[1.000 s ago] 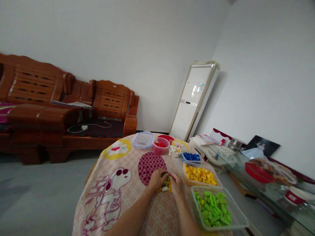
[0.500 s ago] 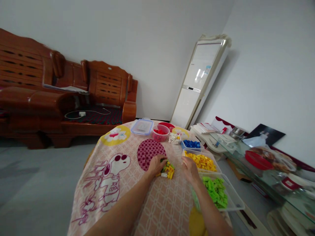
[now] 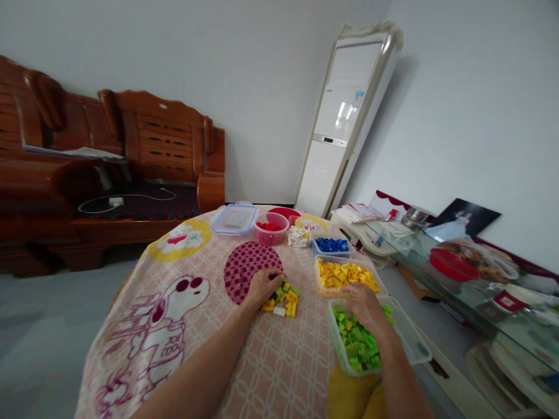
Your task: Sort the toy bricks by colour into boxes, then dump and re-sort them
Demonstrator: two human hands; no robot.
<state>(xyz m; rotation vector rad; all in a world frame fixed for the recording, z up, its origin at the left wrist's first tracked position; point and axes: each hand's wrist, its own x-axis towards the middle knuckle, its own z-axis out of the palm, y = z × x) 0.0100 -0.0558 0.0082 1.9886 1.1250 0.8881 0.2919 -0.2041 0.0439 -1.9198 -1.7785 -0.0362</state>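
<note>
On the tablecloth, a small build of yellow, green and white toy bricks (image 3: 290, 307) lies flat. My left hand (image 3: 262, 288) rests at its upper left edge, fingers curled onto it. My right hand (image 3: 365, 305) is over the border between a box of yellow bricks (image 3: 345, 273) and a box of green bricks (image 3: 358, 347). Its fingers are bent together, and whatever may be between them is hidden. An orange-yellow piece lies among the green bricks.
Behind the yellow box are a box of blue bricks (image 3: 332, 245), a pile of white bricks (image 3: 298, 237), a pink tub (image 3: 271, 237) of red bricks and a blue-rimmed lid (image 3: 234, 220). A cluttered glass table (image 3: 419, 273) stands to the right.
My right hand has moved from the yellow box's left side to over the yellow and green boxes. My left hand stays at the build. The view has turned slightly right.
</note>
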